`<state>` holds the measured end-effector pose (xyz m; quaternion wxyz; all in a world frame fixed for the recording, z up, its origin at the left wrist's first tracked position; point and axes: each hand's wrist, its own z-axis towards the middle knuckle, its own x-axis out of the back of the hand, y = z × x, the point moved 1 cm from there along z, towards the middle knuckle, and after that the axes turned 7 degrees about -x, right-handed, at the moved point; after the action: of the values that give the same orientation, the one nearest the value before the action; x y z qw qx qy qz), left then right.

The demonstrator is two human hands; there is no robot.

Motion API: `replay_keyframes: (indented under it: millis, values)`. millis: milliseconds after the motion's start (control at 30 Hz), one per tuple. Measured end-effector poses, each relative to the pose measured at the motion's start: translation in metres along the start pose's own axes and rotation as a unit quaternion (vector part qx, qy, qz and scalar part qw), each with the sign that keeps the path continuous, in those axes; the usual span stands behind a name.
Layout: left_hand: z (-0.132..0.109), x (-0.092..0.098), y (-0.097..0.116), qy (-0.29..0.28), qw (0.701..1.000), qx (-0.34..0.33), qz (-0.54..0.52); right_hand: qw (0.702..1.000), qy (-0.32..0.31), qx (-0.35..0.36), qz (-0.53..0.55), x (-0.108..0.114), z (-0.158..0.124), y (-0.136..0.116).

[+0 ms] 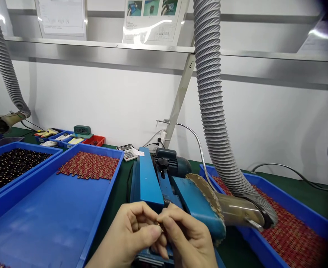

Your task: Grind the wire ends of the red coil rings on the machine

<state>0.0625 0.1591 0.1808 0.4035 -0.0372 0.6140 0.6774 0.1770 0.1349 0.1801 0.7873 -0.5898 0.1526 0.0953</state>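
Observation:
My left hand (131, 232) and my right hand (187, 236) meet at the lower middle. Thumb and fingers of both are closed in a pinch around a small copper-coloured ring (161, 226), mostly hidden by the fingertips. Right behind them stands a blue bench machine (149, 178) with a dark motor (177, 163), looking like a belt grinder. Its part nearest the hands is covered by them. Red-and-copper rings (89, 165) lie in the left blue tray (92, 229). More red rings (289, 230) fill the right blue tray (260, 240).
A grey ribbed hose (211, 89) drops to a duct (239, 210) beside the machine. Black rings (11, 165) fill another tray at far left. A calculator (129, 154), small red bin (96, 140) and green clock (82, 129) sit at the back, below a metal shelf (110, 52).

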Motion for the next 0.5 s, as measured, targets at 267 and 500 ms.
replay_keyframes:
  millis: [267,500]
  values:
    - [-0.004,-0.01,0.01,0.022,0.999,0.033,-0.016,0.999,0.011,0.013,0.037,0.024,0.008,-0.005]
    - [-0.002,-0.004,0.002,-0.014,1.0,0.013,-0.008,0.995,-0.04,-0.054,0.075,-0.003,-0.002,-0.004]
